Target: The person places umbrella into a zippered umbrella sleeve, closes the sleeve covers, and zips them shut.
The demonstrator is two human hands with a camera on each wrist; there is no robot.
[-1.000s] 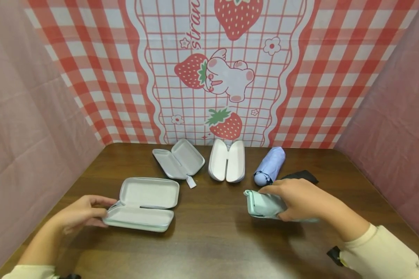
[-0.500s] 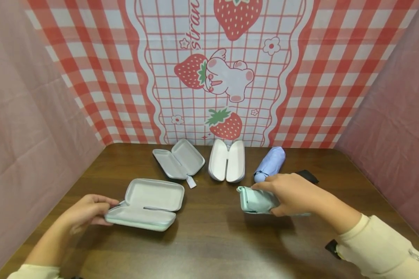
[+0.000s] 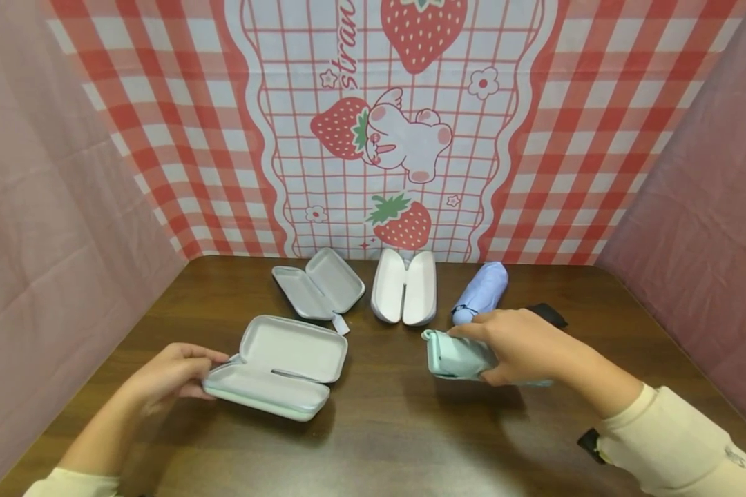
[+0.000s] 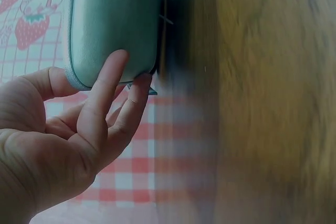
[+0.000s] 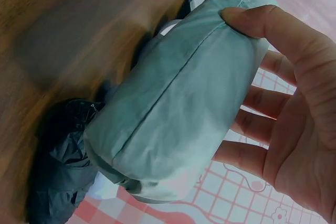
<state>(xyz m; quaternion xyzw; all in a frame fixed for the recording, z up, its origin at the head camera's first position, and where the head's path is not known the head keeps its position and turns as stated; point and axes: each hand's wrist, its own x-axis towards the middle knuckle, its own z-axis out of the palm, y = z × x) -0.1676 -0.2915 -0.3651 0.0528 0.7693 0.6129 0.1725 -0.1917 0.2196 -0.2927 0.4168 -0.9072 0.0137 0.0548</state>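
Note:
My left hand (image 3: 177,376) grips the left end of a mint zip case (image 3: 267,390), its two grey-lined halves spread apart and bare inside. In the left wrist view the fingers touch the smooth mint shell (image 4: 115,30) of the case from its end. My right hand (image 3: 525,348) holds a mint folded umbrella (image 3: 463,355) over the right part of the table, thumb on the near side and fingers on the far side. Its wrapped cloth (image 5: 173,103) fills the middle of the right wrist view.
A grey-lined case (image 3: 320,286) and a white-lined case (image 3: 404,286) lie spread apart at the back. A lilac folded umbrella (image 3: 481,290) lies right of them. A black folded umbrella (image 5: 60,166) lies behind my right hand. Checked cloth (image 3: 553,172) hangs behind the brown table (image 3: 373,442).
My left hand has moved right with the mint case, which has turned slightly. My right hand has shifted a little left and away with the mint umbrella, then stayed nearly still.

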